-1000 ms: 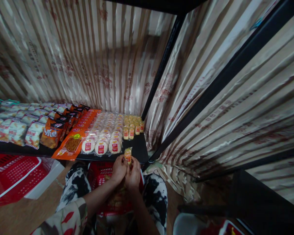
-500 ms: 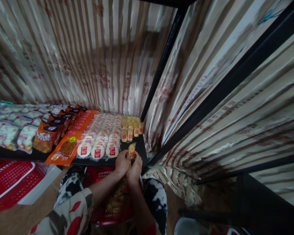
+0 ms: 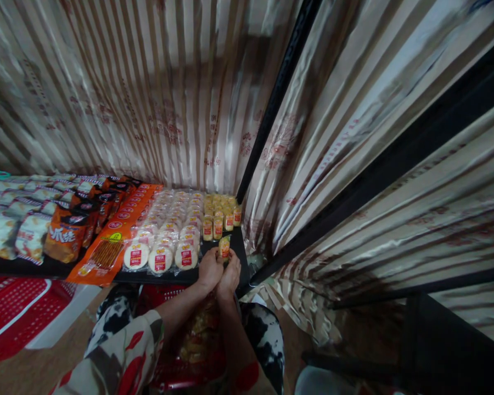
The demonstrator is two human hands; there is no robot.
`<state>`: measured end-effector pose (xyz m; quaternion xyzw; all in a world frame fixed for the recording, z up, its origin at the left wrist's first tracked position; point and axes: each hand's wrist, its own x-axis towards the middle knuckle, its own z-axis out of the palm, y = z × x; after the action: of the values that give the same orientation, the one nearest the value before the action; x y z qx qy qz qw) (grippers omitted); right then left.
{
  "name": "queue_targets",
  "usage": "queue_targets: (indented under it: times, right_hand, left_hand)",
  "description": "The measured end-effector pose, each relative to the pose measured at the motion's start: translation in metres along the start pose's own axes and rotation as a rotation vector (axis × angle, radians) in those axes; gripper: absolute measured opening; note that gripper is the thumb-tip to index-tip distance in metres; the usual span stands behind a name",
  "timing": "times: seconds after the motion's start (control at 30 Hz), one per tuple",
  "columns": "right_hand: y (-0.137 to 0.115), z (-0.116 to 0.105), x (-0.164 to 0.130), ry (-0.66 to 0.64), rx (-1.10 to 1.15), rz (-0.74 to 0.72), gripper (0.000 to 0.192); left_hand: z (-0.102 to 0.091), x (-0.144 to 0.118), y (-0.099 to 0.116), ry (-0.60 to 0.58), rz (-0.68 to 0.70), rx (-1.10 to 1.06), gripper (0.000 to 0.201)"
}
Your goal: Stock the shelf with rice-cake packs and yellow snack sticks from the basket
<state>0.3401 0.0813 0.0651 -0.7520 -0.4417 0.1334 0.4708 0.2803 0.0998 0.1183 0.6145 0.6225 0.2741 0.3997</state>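
Observation:
Near the right end of the black shelf (image 3: 239, 258), a small yellow snack packet (image 3: 224, 248) with a red label stands upright between my hands. My left hand (image 3: 211, 271) closes on its left side, and my right hand (image 3: 229, 276) closes on its right and lower part. My fingertips partly hide its bottom. Just beyond are rows of matching yellow packets (image 3: 218, 225), with their red labels facing me. To the left of my hands lie rows of round white rice crackers (image 3: 161, 259) in clear wrappers.
Left along the shelf are a flat orange stick-snack bag (image 3: 114, 237), orange pouches (image 3: 66, 235) and white snack bags (image 3: 33, 237). Below, a red basket (image 3: 189, 378) between my knees holds yellow packets. Another red basket (image 3: 20, 318) sits lower left. A black metal post (image 3: 267, 115) and curtains (image 3: 181, 99) stand behind.
The yellow packet has turned more upright in my fingers, and both hands have shifted only slightly. The camera view has moved a little.

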Motion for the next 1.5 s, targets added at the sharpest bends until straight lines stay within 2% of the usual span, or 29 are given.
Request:
queue_targets:
  times: [0.23,0.4,0.7,1.17,1.5]
  right_hand:
    - [0.004,0.006,0.012,0.022,-0.039,-0.024,0.042]
    - [0.001,0.008,0.020,0.061,-0.080,-0.061,0.042]
    - [0.001,0.015,0.039,0.078,-0.111,-0.051,0.043]
    - [0.004,0.029,0.070,0.101,-0.068,-0.039,0.048]
    - [0.004,0.034,0.081,0.086,-0.067,-0.033,0.050]
  left_hand:
    - [-0.003,0.002,0.008,-0.015,0.004,-0.032,0.032]
    - [0.002,0.009,0.004,0.041,0.041,0.008,0.034]
    - [0.006,0.023,0.002,0.064,0.202,0.071,0.033]
    - [0.009,0.040,0.001,0.041,0.174,0.116,0.047]
    - [0.017,0.046,-0.009,0.091,0.214,0.122,0.048]
